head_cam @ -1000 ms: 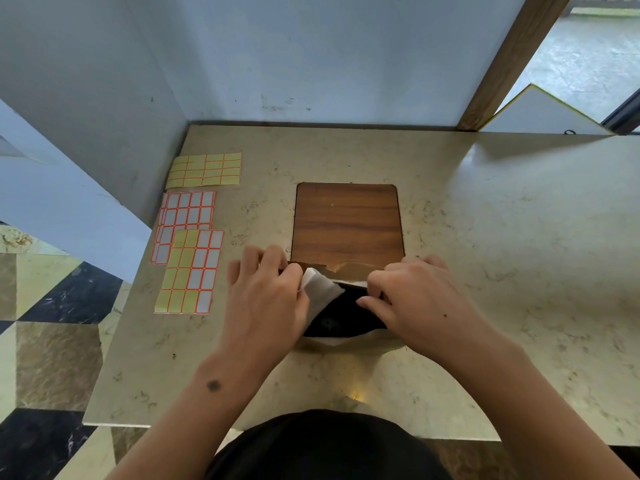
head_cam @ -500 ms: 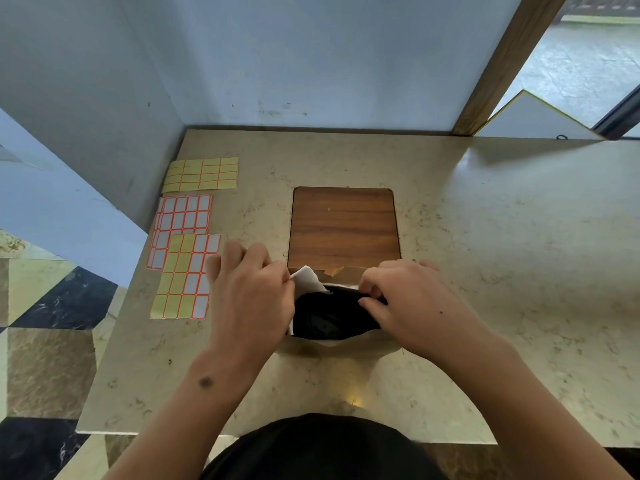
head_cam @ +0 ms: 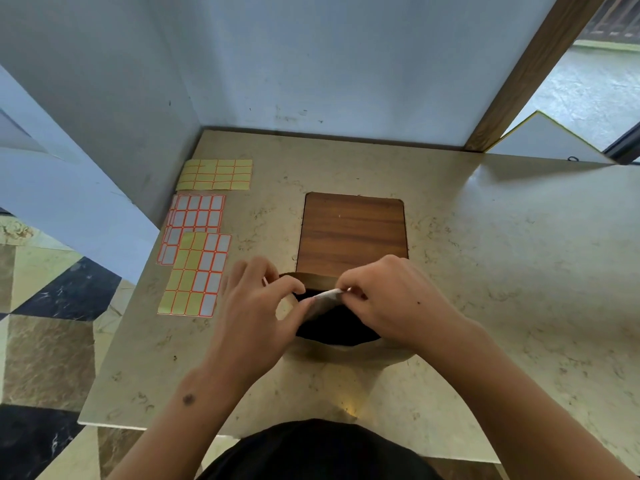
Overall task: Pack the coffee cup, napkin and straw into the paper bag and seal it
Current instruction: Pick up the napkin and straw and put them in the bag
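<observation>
A square brown wood-grain board [head_cam: 353,230] lies on the beige marble-patterned table [head_cam: 502,271] (three orange-bordered label sheets [head_cam: 197,237] lie well left).

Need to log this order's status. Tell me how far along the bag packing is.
Done, apparently: something dark, likely the cup's lid, sits inside the paper bag. In hand: the left hand holds the bag's rim while the right hand pinches a white piece, probably the napkin, at the mouth. Left: closing and sealing the open mouth; label sheets lie nearby. No straw is visible.
</observation>
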